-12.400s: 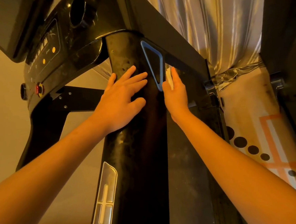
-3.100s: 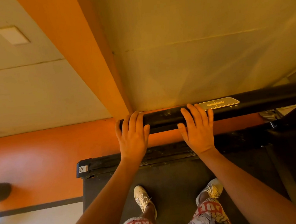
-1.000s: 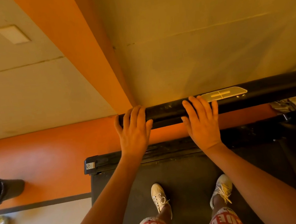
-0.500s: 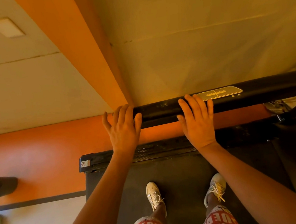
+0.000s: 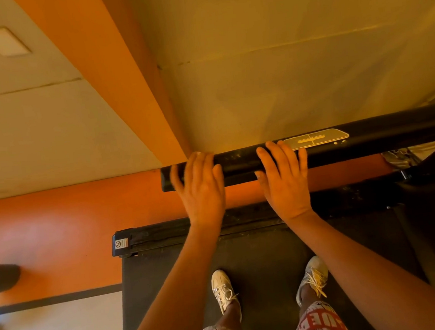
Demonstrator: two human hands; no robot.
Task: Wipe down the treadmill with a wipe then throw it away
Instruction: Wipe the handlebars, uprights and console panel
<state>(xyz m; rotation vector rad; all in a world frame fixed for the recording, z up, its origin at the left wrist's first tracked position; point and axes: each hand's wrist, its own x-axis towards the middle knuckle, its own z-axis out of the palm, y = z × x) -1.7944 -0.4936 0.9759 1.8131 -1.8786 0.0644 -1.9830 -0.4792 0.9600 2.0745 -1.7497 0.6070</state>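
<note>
Shoes (image 5: 223, 289) are recorded planted on the treadmill belt (image 5: 170, 289), with patterned shorts at the bottom edge of the view. Beyond the feet, the black deck edge (image 5: 177, 232) is noted, a small warning sticker (image 5: 123, 244) fixed at its corner. Both forearms are extended forward over it to the handrail (image 5: 368, 139). The left hand (image 5: 200, 190) is laid flat near the rail's free end, fingers straight and draped over the top; its fingertips are blurred. The right hand (image 5: 284, 185) is pressed flat just beside it, fingers spread and extended, short of the grey inlaid pad (image 5: 314, 138). No wipe is visible; it is judged likely to be trapped under one palm, but which one cannot be told. Nothing is seen gripped in either hand. Past the rail, an orange floor band (image 5: 58, 233) and pale flooring are observed. The step in hand is judged to be the wiping of the handrail, at its outer end. The next move is judged to call for firm downward pressure and a sliding stroke along the rail, the pad section included, before disposal is attempted; no bin is in view.
</note>
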